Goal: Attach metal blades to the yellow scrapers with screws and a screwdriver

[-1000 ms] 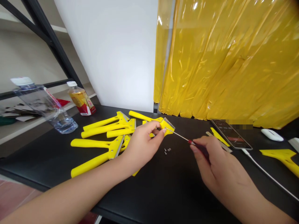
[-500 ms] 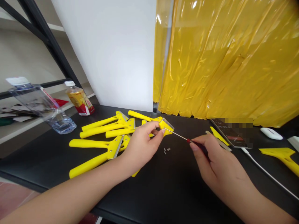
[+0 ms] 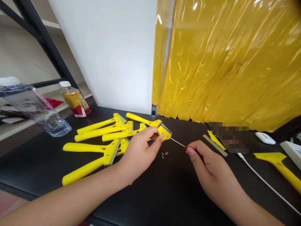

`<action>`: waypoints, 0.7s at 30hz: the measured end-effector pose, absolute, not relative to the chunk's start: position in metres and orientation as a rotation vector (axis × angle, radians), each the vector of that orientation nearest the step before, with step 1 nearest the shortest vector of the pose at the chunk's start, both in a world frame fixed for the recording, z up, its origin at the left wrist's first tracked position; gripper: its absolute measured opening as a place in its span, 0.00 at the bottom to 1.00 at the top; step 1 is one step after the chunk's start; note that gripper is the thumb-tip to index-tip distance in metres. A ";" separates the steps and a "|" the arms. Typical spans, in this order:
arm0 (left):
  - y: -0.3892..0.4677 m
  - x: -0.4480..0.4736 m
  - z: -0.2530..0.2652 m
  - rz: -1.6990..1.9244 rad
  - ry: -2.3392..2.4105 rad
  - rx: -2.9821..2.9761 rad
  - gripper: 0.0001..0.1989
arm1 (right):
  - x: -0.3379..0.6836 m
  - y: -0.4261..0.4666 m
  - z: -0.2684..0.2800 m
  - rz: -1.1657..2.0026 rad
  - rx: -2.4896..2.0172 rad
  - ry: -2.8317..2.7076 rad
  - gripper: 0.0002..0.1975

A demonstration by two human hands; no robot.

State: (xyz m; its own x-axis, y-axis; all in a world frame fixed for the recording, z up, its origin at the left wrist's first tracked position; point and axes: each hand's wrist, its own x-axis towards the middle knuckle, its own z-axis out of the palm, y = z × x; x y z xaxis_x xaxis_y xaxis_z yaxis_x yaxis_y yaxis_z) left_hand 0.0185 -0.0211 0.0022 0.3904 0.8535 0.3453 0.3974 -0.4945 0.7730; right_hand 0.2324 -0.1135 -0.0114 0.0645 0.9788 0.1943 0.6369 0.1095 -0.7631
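My left hand [image 3: 143, 150] is closed on a yellow scraper [image 3: 166, 133], gripping it close to its blade end; the palm hides most of its handle. In my right hand [image 3: 209, 169] is a screwdriver [image 3: 175, 142] with a thin metal shaft and a dark red handle. Its tip touches the scraper head beside my left fingertips. Several small screws and nuts [image 3: 164, 154] lie on the black table just below. Left of my left hand, several more yellow scrapers [image 3: 94, 160] with metal blades lie in a loose, overlapping group.
At the left stand a clear bottle [image 3: 44, 110] and a drink bottle [image 3: 74, 99]. Toward the right are a metal blade strip [image 3: 215, 145], a yellow plastic piece [image 3: 215, 140], a blurred-out phone, a white cable [image 3: 261, 182], a white case [image 3: 265, 138] and another yellow scraper part [image 3: 277, 161].
The whole view has shifted slightly, so things sit a little further left. Both hands keep the same hold, and the screwdriver tip stays on the scraper head.
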 end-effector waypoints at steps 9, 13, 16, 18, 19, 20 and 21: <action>-0.018 0.015 0.003 1.016 1.085 2.159 0.06 | 0.219 -0.105 -0.015 1.457 -1.236 -0.962 0.25; -0.014 0.014 0.007 0.974 1.094 2.193 0.07 | 0.224 -0.104 -0.011 1.606 -1.186 -0.868 0.22; -0.010 0.013 0.010 0.952 1.155 2.226 0.07 | 0.227 -0.103 -0.009 1.498 -1.213 -0.891 0.21; -0.007 0.012 0.011 0.967 1.169 2.245 0.07 | 0.228 -0.102 -0.007 1.400 -1.193 -0.869 0.19; -0.005 0.012 0.010 0.972 1.160 2.250 0.07 | 0.229 -0.101 -0.006 1.363 -1.167 -0.852 0.18; -0.003 0.012 0.009 0.974 1.145 2.254 0.07 | 0.230 -0.100 -0.005 1.332 -1.135 -0.837 0.17; -0.001 0.013 0.007 0.968 1.134 2.256 0.07 | 0.231 -0.099 -0.004 1.306 -1.107 -0.826 0.16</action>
